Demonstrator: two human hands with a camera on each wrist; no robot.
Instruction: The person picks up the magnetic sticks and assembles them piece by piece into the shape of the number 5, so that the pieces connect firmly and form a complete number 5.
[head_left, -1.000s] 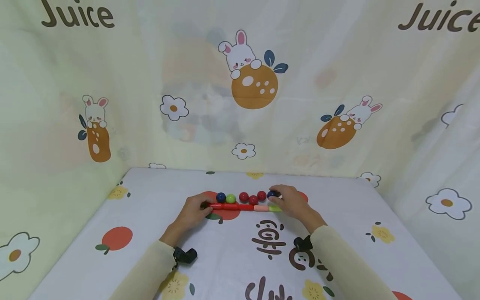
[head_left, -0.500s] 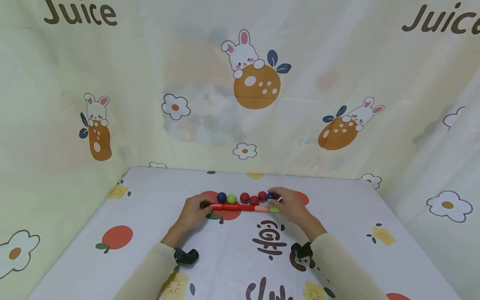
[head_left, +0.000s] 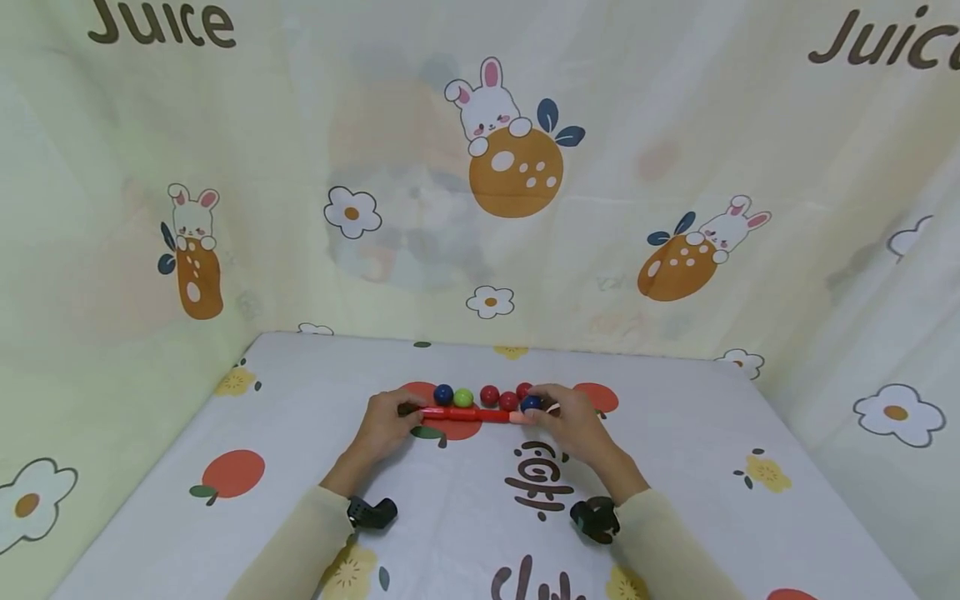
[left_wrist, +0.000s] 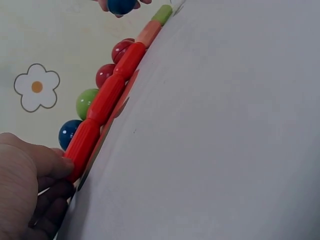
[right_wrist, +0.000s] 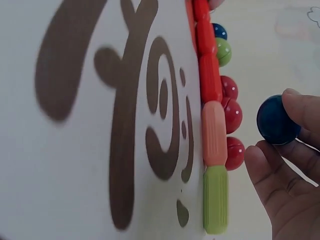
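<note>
A chain of stick segments lies across the table: red ones, then a peach one and a light green one. Behind it sit a blue ball, a green ball and three red balls. My left hand pinches the chain's left end, thumb on the last red segment. My right hand holds a dark blue ball between thumb and fingers, just above the peach segment and beside the red balls.
The table wears a white cloth printed with flowers, oranges and brown letters. Cartoon-printed curtains close it in at the back and on both sides. Small black wrist cameras sit on both forearms.
My right hand has carried the dark blue ball leftward, from the right end of the ball row to over the peach segment. The left hand has stayed on the chain's end.
</note>
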